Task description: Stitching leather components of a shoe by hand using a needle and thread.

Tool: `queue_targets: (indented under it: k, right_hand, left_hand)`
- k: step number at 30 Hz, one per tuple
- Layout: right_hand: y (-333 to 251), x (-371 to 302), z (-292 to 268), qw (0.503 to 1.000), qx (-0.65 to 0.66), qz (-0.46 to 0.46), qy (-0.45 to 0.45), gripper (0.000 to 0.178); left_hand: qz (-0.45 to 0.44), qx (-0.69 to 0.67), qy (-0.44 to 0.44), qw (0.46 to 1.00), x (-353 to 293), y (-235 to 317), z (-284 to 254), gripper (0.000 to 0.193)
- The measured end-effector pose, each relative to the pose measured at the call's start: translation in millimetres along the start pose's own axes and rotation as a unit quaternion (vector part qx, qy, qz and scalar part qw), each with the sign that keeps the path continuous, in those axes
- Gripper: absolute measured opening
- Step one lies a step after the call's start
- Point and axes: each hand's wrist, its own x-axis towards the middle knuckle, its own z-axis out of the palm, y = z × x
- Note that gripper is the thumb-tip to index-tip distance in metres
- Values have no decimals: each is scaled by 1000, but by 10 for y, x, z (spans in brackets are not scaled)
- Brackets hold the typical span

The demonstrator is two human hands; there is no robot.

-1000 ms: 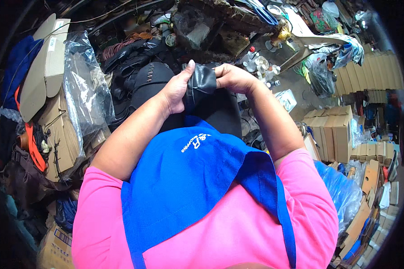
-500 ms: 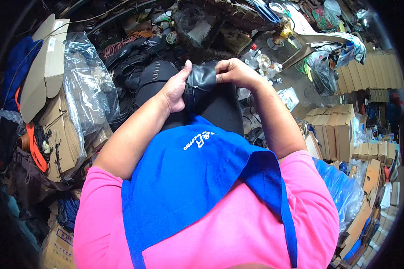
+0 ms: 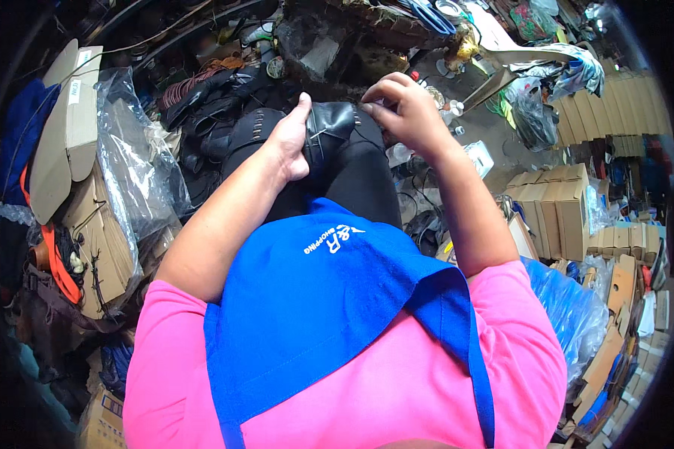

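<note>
A shiny black leather piece [image 3: 332, 122] rests over my knees, with a thin pale line, perhaps thread, across it. My left hand [image 3: 287, 144] grips its left side, thumb pointing up and the other fingers hidden behind. My right hand [image 3: 408, 112] is raised just off its right edge, thumb and fingers curled toward each other. Whatever they pinch, if anything, is too small to make out. Black trousers [image 3: 359, 176] and a blue apron [image 3: 314, 262] lie beneath my arms.
Black leather-like pieces [image 3: 206, 112] are heaped left of my knees, beside a clear plastic sheet [image 3: 138, 146] and cardboard [image 3: 67, 127]. Small bottles [image 3: 451, 112] stand beyond my right hand. Stacked cardboard boxes [image 3: 554, 202] and a blue plastic-wrapped bundle [image 3: 565, 310] are at the right.
My right hand has let go of the leather's right edge and moved slightly right and up. My left hand keeps its grip, and the view has shifted a little.
</note>
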Motion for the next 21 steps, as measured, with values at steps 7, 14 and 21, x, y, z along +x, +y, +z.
queue_targets:
  k: [7,14,21]
  right_hand:
    - [-163,-65,480,956,-144,-252,36,17]
    - [-426,24,667,949,-21,-290,121,21]
    - [-921,172,151,920,371,-87,91,9]
  left_hand:
    - [19,36,38,998,-46,4,72,50]
    - [9,201,262,944,-49,-37,169,44]
    - [21,42,13,999,-108,44,90,39]
